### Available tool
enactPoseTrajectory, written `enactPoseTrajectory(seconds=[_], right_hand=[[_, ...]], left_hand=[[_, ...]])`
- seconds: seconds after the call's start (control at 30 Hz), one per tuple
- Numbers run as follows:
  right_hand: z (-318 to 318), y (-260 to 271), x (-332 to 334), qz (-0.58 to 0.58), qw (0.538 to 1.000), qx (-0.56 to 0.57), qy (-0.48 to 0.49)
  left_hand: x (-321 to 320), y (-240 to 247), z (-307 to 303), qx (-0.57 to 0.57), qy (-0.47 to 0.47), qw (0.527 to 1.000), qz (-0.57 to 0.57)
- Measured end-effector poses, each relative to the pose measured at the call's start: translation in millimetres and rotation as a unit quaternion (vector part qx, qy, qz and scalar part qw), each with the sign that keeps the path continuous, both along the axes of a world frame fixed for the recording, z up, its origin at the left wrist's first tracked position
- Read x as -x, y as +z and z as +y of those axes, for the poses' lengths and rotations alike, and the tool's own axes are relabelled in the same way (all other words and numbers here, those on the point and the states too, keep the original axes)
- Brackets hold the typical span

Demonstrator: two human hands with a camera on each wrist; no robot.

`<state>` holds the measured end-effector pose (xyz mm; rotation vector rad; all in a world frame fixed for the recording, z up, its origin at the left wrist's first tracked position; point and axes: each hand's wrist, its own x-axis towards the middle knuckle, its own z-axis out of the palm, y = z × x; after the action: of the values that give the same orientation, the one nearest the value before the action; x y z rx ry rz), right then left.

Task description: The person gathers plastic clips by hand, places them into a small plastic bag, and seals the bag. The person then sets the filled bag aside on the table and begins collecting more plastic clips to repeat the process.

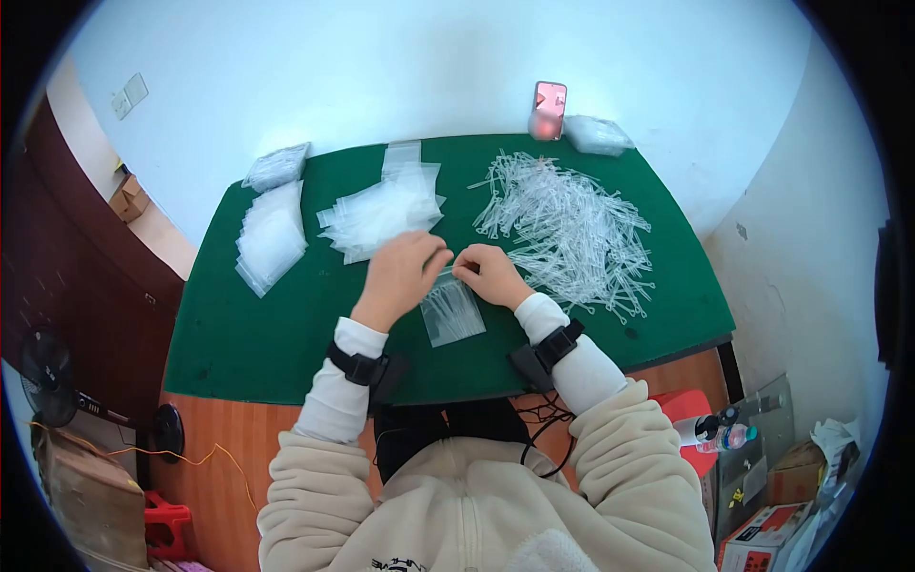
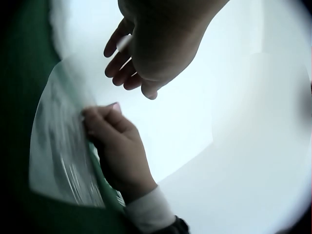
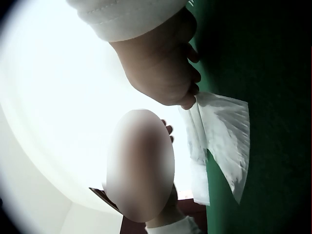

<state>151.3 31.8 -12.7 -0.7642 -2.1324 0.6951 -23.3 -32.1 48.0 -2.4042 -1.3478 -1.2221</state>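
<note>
A clear bag point(image 1: 452, 315) holding thin clear plastic pieces hangs at the table's front middle, its top corner pinched by the right hand point(image 1: 492, 275). The left hand point(image 1: 400, 275) is beside the bag's top; in the left wrist view this hand point(image 2: 163, 48) is apart from the bag point(image 2: 63, 146), fingers relaxed and holding nothing. There the right hand point(image 2: 119, 151) grips the bag's edge between thumb and finger. The right wrist view shows the right hand point(image 3: 161, 63) with curled fingers on the bag point(image 3: 226, 134).
Empty flat bags point(image 1: 381, 212) lie in a pile behind the left hand, with another stack point(image 1: 272, 236) farther left. A large heap of clear plastic pieces point(image 1: 581, 229) covers the right side. A phone point(image 1: 549, 110) leans on the wall between wrapped packs point(image 1: 598, 135).
</note>
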Motion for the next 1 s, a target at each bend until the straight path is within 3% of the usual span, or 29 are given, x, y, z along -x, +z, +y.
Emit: enactPoseTrajectory(seconds=[0.07,0.2,0.33,0.47,0.63,0.73,1.0], right_hand=[[0,-1,2,0.008,1.0,0.004,-0.001],[0,-5,4,0.007,1.0,0.01,0.001],[-4,2,7,0.039,0.999,0.033,-0.001],[-7,8,6,0.032,0.999,0.032,0.014],[1,2,3,0.041,0.998,0.053,-0.005],[4,1,-2,0.044,0.997,0.05,-0.035],[-2,3,3,0.049,0.997,0.044,-0.044]], left_hand=[[3,-19,0,0.135,-0.037,0.99,-0.028],[8,-30,3,0.178,-0.055,0.981,-0.047],[10,-31,6,0.064,-0.028,0.996,-0.064],[15,-48,12,0.162,-0.08,0.984,-0.002],[21,-52,14,0.185,-0.062,0.98,-0.028],[28,-52,15,0.243,-0.059,0.963,-0.106],[25,-59,15,0.168,-0.041,0.984,-0.044]])
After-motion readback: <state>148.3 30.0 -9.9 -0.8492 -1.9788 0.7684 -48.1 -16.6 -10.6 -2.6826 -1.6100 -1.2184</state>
